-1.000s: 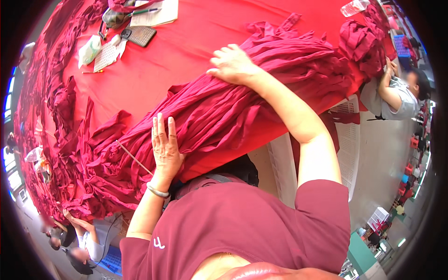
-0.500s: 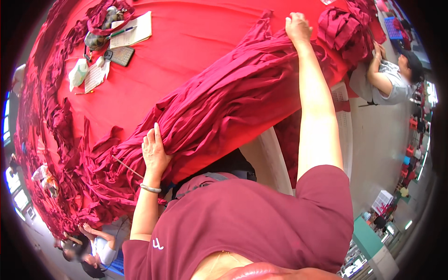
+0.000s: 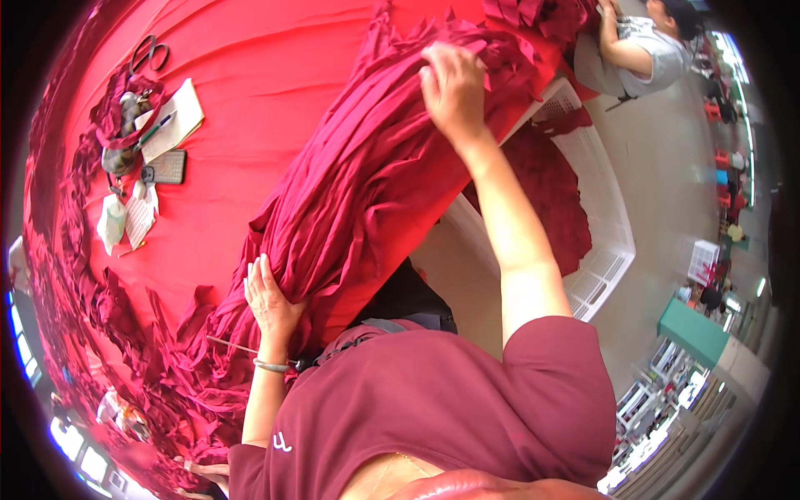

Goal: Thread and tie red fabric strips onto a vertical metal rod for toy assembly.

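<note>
A long heap of dark red fabric strips lies gathered in lengthwise folds along the near edge of the red-covered table. My left hand rests on the near left end of the heap, its fingers stretched out and a bracelet at the wrist. Over the far right part is my right hand, its thumb apart from the fingers and nothing visibly held; its fingertips are slightly blurred. A thin pale stick sticks out beside my left wrist.
A notebook with a pen, a dark calculator-like device and papers lie at the left. A white basket holding dark red cloth stands at the right. Beyond it is a person; another person's hand shows at lower left.
The view has turned, bringing more of the basket into sight. My right hand has come back from the heap's far end, nearer to me. My left hand stays on the near left end.
</note>
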Tool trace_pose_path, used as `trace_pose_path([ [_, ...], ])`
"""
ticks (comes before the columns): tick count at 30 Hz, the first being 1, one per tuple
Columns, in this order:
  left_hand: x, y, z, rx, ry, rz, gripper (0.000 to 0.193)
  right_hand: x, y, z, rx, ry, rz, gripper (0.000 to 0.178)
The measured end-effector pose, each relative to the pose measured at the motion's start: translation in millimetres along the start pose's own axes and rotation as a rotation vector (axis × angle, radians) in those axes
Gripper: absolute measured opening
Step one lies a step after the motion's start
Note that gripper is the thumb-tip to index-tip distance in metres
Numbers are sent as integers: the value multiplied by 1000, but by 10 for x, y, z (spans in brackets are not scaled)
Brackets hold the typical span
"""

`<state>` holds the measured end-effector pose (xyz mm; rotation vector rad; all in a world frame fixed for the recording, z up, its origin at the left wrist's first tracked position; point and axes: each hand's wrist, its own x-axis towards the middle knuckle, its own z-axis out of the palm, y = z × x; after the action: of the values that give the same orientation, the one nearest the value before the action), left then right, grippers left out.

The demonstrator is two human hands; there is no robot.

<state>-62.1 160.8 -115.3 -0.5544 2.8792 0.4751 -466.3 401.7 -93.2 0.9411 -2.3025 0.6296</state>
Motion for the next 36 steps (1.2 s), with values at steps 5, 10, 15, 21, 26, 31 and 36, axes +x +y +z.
trace_pose_path([
  [5,151,-22,-188,-106,-61,-22,131,-1492,-1049,-602,387,-109,127,9],
  [10,370,-327,-426,-564,-235,-96,58,-2865,-1108,-460,549,-143,924,31],
  [15,317,-626,-237,-100,-105,-70,9,-2907,-1020,-428,689,-69,956,27],
  [21,529,-652,-119,-74,62,-141,15,-4303,-528,-13,581,-314,1317,8],
  [26,896,-573,231,-161,190,-130,32,-5877,204,1399,121,-985,1081,15],
  [31,768,-688,186,135,245,-178,33,-6168,523,2576,123,-959,1121,16],
  [36,640,-827,-254,270,280,-190,33,-6030,404,3105,208,-940,1123,17],
])
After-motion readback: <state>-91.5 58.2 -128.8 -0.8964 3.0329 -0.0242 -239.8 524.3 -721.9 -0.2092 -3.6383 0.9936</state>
